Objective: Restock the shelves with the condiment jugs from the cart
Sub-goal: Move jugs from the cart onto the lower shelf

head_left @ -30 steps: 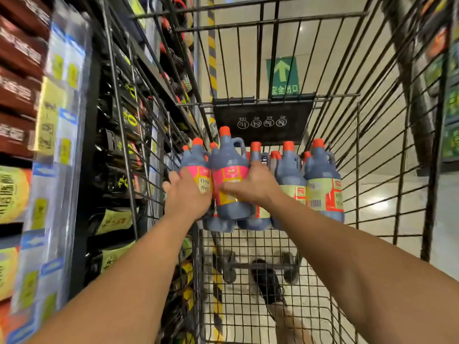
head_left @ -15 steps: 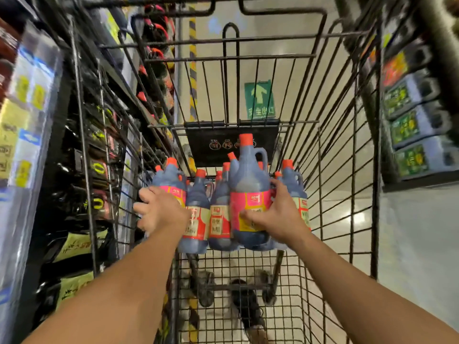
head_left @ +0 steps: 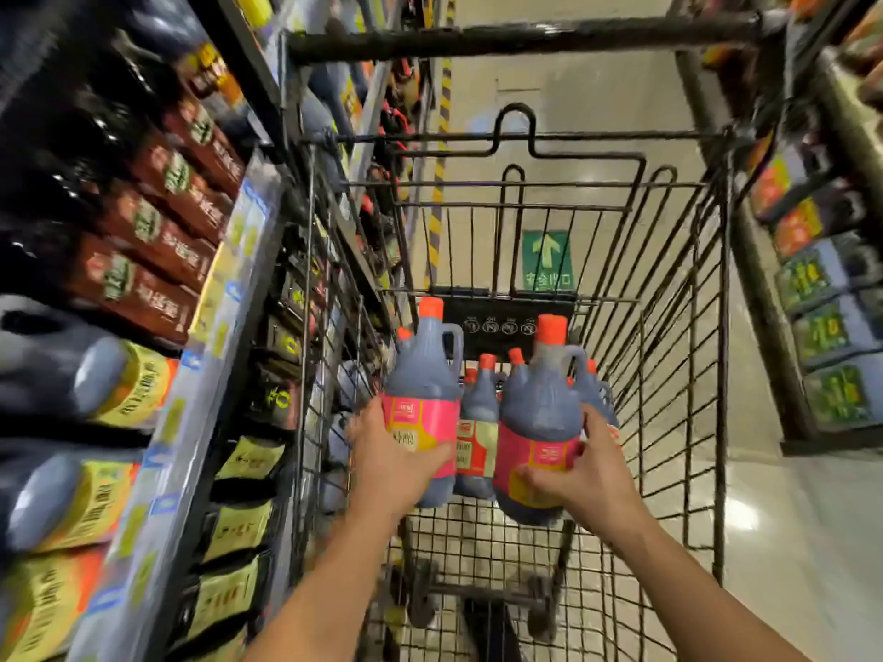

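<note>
Inside the black wire cart [head_left: 669,327] stand several dark condiment jugs with orange caps and pink-yellow labels. My left hand [head_left: 392,456] grips one jug [head_left: 423,389] by its lower body, raised above the others. My right hand [head_left: 583,475] grips a second jug [head_left: 540,418] around its label, also lifted. Between them more jugs [head_left: 478,422] stand upright at the cart's far end, partly hidden behind the two held ones.
Shelves [head_left: 143,279] on the left hold dark bottles, brown boxes and yellow-labelled jugs, with price tags along the edge. Another shelf [head_left: 822,289] of labelled jugs stands to the right. The cart handle bar [head_left: 525,38] crosses the top. A green floor arrow [head_left: 547,260] shows ahead.
Both hands have lifted their jugs up out of the group and drawn them nearer to me. The view has tilted, and the cart handle has come into sight at the top.
</note>
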Tool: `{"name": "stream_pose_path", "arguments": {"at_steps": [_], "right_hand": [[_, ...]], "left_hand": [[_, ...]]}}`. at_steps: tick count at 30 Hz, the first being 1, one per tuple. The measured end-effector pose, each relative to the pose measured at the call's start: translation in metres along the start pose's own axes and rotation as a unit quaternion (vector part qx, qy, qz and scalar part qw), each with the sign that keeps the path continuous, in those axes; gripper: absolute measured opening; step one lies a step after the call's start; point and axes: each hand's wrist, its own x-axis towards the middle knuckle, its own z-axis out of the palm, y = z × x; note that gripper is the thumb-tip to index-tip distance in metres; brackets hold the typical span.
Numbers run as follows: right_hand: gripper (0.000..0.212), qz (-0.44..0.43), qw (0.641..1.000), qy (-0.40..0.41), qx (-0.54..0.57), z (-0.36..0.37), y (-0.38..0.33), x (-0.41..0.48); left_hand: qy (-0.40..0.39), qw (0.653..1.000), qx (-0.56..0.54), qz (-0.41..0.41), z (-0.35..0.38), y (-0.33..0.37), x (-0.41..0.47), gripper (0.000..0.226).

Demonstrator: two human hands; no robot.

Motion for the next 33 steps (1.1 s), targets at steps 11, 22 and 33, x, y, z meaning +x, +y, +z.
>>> {"name": "stream_pose_path", "arguments": {"at_steps": [11,22,33], "right_hand": [[0.088,-0.184,0.981,-0.057,0.002,0.02,-0.13,-0.112],[0.112,-0.36,0.917,-0.168,-0.004,0.074,-0.24,-0.276],[0.093,-0.48,0.839,-0.255,-0.032,0.152,-0.272,-0.401]], "left_hand": [[0.114,0.967,-0.216,0.067,-0.133,0.022,-0.154,0.087],[0.249,0.917,-0.238,0.201,-0.268,0.009,-0.315,0.098],[0.386,0.856,-0.265,0.218,-0.339,-0.054,-0.45,0.095]]}}
